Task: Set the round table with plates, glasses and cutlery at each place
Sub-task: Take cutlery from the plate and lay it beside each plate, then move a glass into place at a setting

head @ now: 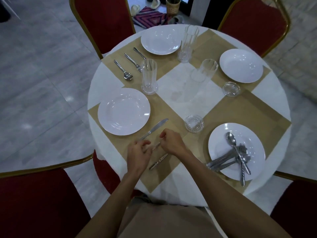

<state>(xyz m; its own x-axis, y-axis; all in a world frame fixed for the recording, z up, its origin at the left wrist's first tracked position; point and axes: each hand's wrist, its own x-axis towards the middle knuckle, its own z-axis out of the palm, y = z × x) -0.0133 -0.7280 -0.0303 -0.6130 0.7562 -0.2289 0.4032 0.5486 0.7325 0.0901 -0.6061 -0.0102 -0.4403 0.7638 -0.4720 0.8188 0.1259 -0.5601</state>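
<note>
Four white plates stand on the round table [281, 93]: left edge [123, 111], far edge [160, 39], right edge [241, 65], near-right edge [221, 145]. Four tan placemats [163, 66] [205, 42] [248, 109] [171, 177] lie under them. Three tall ribbed glasses [149, 76] [187, 43] [205, 71] stand upright toward the middle. Two low round glass dishes [230, 89] [193, 123] sit bare. At the far-left edge lie three pieces of cutlery: spoon [123, 69], fork [133, 61], far knife [139, 53]. At the near edge lie three more: near knife [154, 129], thin piece [157, 146], patterned handle [158, 161]. A tangled heap [229, 160] on the near-right plate is too overlapped to count. Four red chairs [103, 23] [253, 19] [34, 203] [296, 208] ring the table.
</note>
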